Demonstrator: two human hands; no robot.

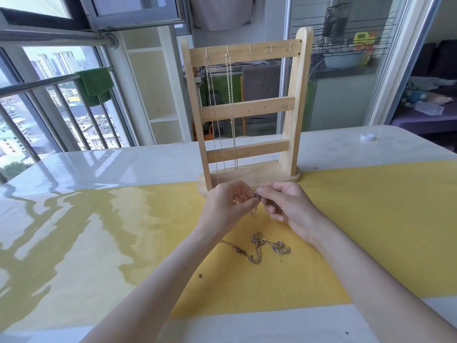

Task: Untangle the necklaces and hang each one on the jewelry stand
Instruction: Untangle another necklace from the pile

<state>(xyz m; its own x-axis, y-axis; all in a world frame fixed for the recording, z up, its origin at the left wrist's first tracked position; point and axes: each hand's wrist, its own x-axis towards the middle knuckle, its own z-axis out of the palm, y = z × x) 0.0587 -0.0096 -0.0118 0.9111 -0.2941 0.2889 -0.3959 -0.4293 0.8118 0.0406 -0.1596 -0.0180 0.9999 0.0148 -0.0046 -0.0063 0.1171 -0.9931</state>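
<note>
Upright wooden jewelry stand (247,112): table (371,219), 12 o'clock.
Loose tangled metal chains (257,247): 6 o'clock of stand.
Small round cap (367,137): 2 o'clock.

The jewelry stand (244,112) is pale matt wood, the necklaces (257,246) shiny metal chain, the table (99,219) glossy.

Legible text: none; no lettering, label, brand, number or sign can be read on any surface in the head view.
</note>
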